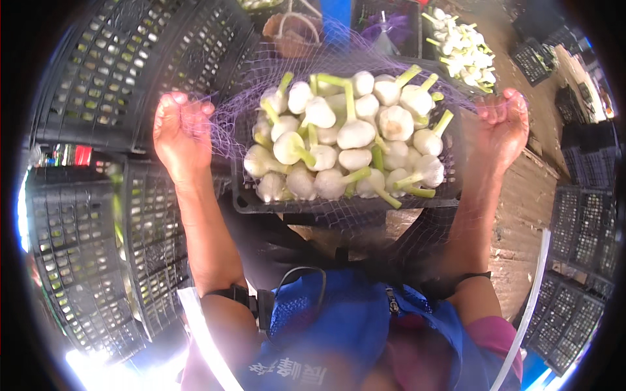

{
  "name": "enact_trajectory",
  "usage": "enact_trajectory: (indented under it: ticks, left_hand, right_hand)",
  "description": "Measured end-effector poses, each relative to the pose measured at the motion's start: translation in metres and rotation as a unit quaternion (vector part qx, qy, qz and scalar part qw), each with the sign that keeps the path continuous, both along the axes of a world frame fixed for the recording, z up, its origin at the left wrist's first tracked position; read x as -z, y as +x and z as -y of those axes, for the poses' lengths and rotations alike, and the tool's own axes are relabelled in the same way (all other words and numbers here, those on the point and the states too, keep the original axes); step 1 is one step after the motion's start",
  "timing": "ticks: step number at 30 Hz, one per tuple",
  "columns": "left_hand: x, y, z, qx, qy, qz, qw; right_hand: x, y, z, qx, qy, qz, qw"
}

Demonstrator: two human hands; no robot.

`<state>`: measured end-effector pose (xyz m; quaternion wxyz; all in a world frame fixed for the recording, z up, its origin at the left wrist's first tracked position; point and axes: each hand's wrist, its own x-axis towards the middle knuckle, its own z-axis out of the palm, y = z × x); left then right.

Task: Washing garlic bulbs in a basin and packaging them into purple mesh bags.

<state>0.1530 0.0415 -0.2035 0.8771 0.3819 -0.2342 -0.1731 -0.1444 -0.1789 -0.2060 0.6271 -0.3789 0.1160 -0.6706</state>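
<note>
White garlic bulbs (355,134) with cut green stems fill a black plastic crate (293,208) in front of me. A purple mesh net (226,122) spreads around the crate and stretches out to both sides. At the left, my left hand (182,133) is closed, palm up, with the edge of the net in its curled fingers. Over on the right, my right hand (503,127) grips the opposite edge the same way. Both hands are apart from the bulbs. Some net also hangs below the crate's near rim.
Stacked black crates (78,221) rise close on my left. More garlic (462,52) lies in a pile at the far right, and further crates (580,221) stand at the right edge. A brownish bucket (292,36) sits beyond the net, beside a blue post (336,23).
</note>
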Motion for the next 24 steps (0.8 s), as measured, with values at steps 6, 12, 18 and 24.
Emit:
enact_trajectory:
  ticks: [6,12,18,24]
  left_hand:
    - [-0.005,0.004,-0.005,0.067,-0.003,0.001,0.998]
    - [-0.016,0.004,0.005,0.086,0.008,0.023,0.996]
    - [0.002,0.003,-0.024,0.090,0.150,0.029,0.984]
    - [0.033,-0.053,-0.044,0.138,0.344,0.238,0.898]
  right_hand:
    - [-0.028,0.014,-0.020,-0.112,-0.100,-0.010,0.989]
    - [-0.032,0.025,-0.013,-0.054,-0.041,-0.075,0.995]
    - [-0.012,0.041,-0.016,-0.082,-0.069,-0.160,0.981]
    - [0.010,0.057,-0.030,-0.092,-0.123,-0.312,0.938]
